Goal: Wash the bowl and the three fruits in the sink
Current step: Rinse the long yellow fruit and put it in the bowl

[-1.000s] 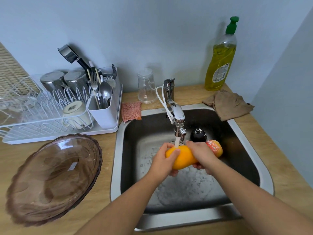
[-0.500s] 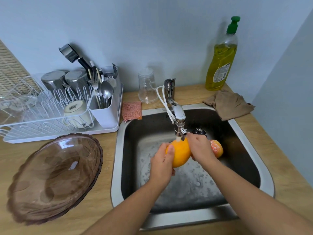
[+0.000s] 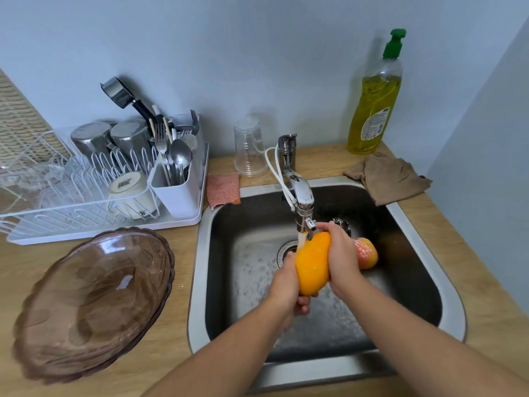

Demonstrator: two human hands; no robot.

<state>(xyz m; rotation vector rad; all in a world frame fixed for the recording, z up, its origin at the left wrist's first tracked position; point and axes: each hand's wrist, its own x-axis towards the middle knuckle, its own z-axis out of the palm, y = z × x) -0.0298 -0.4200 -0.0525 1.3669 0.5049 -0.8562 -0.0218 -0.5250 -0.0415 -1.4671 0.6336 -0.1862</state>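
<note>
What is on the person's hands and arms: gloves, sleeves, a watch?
Nothing worn shows. The left hand and right hand are ungloved, no rings visible; the left forearm and right forearm are bare to the frame's edge: no sleeves, watch or bracelet.

Home kitchen: sink (image 3: 199,253), dish rack (image 3: 57,202).

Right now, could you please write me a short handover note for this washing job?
Left hand: grips the orange fruit from below.
Right hand: wrapped round its upper side.
Fruit is under the running tap, over the sink.
Red-yellow fruit and dark fruit lie in the sink behind the hands.
Bowl sits on the counter; washed or not, cannot tell.
To do: finish this fruit, then the other two.
</note>
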